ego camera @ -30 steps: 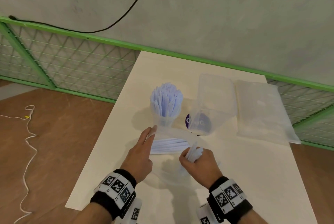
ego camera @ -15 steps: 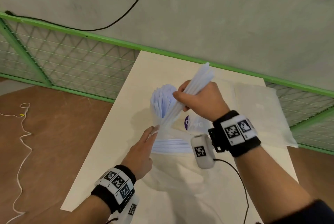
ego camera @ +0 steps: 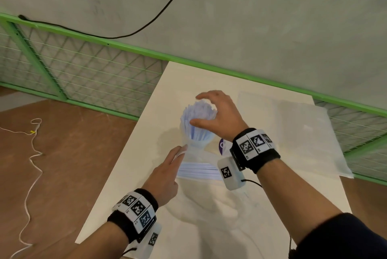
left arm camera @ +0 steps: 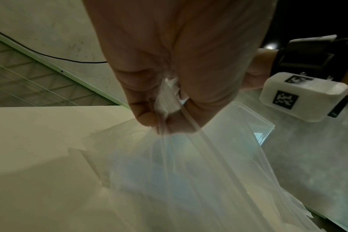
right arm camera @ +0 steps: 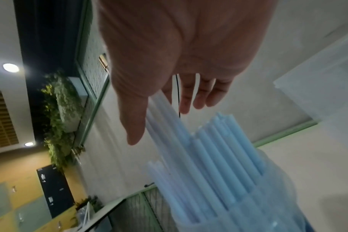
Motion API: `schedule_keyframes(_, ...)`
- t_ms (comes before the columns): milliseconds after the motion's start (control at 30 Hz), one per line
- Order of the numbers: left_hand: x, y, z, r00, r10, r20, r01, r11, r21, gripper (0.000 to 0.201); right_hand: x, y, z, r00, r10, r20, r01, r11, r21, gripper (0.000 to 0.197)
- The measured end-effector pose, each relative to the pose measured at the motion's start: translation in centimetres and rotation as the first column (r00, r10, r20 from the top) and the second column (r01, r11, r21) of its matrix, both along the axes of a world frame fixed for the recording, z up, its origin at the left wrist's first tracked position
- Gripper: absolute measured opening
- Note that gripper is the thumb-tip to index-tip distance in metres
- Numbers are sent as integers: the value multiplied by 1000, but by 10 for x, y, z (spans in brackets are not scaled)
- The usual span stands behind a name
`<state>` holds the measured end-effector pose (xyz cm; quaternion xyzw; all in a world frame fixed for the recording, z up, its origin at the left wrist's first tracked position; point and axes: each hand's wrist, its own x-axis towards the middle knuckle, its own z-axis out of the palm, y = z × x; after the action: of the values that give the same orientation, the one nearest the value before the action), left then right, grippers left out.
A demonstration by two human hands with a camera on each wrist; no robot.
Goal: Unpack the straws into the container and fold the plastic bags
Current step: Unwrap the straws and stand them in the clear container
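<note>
Pale blue straws [ego camera: 198, 119] [right arm camera: 215, 158] stand upright in a clear container [ego camera: 198, 143] on the white table [ego camera: 134, 170]. My right hand [ego camera: 211, 110] [right arm camera: 169, 100] hovers just above their tops, fingers spread and holding nothing. My left hand [ego camera: 167, 172] [left arm camera: 165, 119] pinches the mouth of a clear plastic bag [ego camera: 209, 202] [left arm camera: 179, 172] lying in front of the container. More straws [ego camera: 198, 169] lie flat inside that bag.
Clear plastic bags [ego camera: 297, 131] lie flat on the right half of the table. A dark round sticker [ego camera: 223, 145] shows beside the container. A green mesh fence [ego camera: 83, 74] runs behind the table's far and left sides.
My right hand pulled a bunch of straws out of the bag, carried it up over the container and let it go among the others. The left hand kept its pinch on the bag.
</note>
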<state>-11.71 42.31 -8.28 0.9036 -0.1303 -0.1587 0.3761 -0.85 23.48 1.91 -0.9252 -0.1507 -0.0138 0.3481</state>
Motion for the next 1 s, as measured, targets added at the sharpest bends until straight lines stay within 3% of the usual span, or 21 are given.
schedule_keyframes(67, -1, 1, -1, 1000, 10, -7, -10, 1000, -1, 98, -8, -1, 3, 989, -19, 149, 8, 997, 75, 68)
schedule_keyframes(133, -4, 0, -2, 1000, 18, -16, -18, 1000, -14, 100, -22, 1, 4, 948, -36, 316, 5, 995, 100, 68)
schedule_keyframes(200, -6, -2, -3, 999, 36, -32, -36, 999, -25, 101, -35, 6, -6, 926, 17, 378, -8, 1000, -26, 64)
schedule_keyframes(300, -9, -4, -3, 997, 60, -49, -62, 997, -37, 100, -44, 9, -36, 952, 159, 262, -70, 945, -320, 62)
schedule_keyframes(367, -12, -6, -3, 996, 72, -51, -75, 996, -50, 99, -46, 7, -47, 967, 164, 196, -77, 918, -390, 64)
schedule_keyframes(533, -18, -6, -3, 990, 116, -78, -120, 991, -52, 99, -49, 12, -35, 928, 97, 360, -4, 968, -250, 65)
schedule_keyframes(600, -19, -6, -4, 989, 121, -88, -125, 991, -46, 99, -47, 20, -33, 916, 128, 380, -8, 953, -303, 66)
schedule_keyframes(767, -18, -7, -3, 990, 118, -82, -122, 992, -41, 98, -40, 27, -52, 959, 208, 192, -81, 850, -521, 64)
schedule_keyframes(933, -22, -6, -4, 987, 127, -93, -133, 989, -58, 100, -37, 24, -32, 923, 126, 363, 9, 938, -348, 60)
schedule_keyframes(1000, -22, -7, -3, 986, 134, -101, -140, 989, -56, 100, -36, 27, -30, 914, 161, 373, -1, 919, -395, 59)
